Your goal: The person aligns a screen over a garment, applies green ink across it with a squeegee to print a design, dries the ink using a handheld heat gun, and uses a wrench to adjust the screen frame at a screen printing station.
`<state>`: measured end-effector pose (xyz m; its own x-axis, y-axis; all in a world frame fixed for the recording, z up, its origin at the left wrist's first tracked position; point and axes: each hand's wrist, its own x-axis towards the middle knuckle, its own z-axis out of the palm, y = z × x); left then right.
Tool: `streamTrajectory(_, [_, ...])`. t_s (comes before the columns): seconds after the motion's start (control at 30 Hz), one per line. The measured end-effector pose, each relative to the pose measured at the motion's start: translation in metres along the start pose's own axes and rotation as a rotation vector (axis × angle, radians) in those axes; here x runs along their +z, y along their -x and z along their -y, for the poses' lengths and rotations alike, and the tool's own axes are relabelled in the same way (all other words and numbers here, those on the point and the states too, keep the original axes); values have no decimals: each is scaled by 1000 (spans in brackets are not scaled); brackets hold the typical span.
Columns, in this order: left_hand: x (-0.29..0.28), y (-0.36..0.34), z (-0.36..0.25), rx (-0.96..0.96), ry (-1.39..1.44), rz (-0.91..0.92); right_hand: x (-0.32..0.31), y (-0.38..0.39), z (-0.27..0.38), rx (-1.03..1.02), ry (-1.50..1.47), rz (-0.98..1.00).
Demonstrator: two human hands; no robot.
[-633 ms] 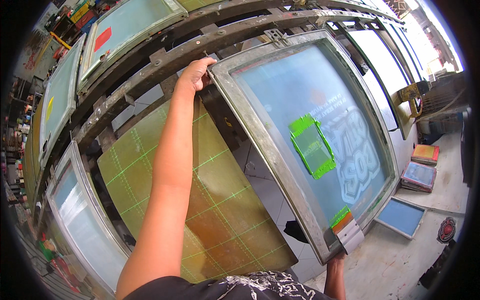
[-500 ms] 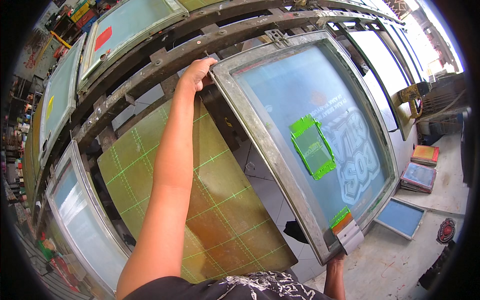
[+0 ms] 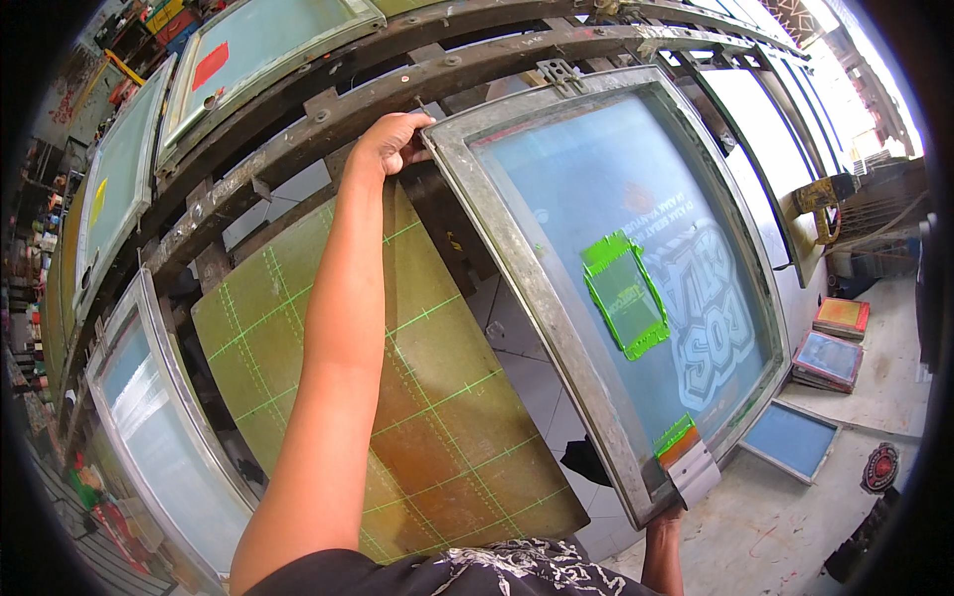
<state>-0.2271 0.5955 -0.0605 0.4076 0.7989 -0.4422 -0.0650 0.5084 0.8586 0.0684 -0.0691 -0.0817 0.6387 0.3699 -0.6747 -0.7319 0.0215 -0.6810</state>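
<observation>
My left hand (image 3: 394, 144) is closed round the far left corner of a large screen printing frame (image 3: 537, 273), arm stretched out. The frame has a worn grey metal rim and a bluish mesh with pale lettering and a rectangle edged in bright green ink. At its near end my right hand (image 3: 667, 517) holds the rim from beneath, its fingers mostly hidden. Just above that hand, a squeegee (image 3: 694, 475) with a grey holder and orange blade rests on the mesh beside a streak of green ink. Left of the frame lies an olive printing board (image 3: 447, 437) with green grid lines.
Dark metal rails (image 3: 378, 89) run along the far side. A second screen (image 3: 164, 427) stands at the left; another, with a red patch (image 3: 211, 65), lies beyond the rails. At the right are small stacked frames (image 3: 828, 358), a blue-mesh frame (image 3: 791, 439) and a red-black emblem (image 3: 880, 467).
The view has shifted very slightly. Both hands keep the same hold, and the frame and squeegee stay almost where they were.
</observation>
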Motion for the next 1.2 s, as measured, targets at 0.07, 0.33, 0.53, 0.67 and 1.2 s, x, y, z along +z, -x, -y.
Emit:
streamTrajectory(0.07, [-2, -1, 2, -12, 19, 3, 0, -1, 0, 7, 6, -1])
streamTrajectory(0.33, [-3, -6, 2, -33, 43, 24, 3, -1, 0, 8, 15, 0])
streamTrajectory(0.53, [0, -4, 2, -26, 28, 10, 6, -1, 1, 6, 18, 2])
streamTrajectory(0.67, [4, -1, 3, -26, 11, -1, 7, 1, 1, -6, 12, 4])
streamTrajectory(1.2, [-8, -8, 10, 19, 69, 72, -24, 82, 184, -861, 806, -609])
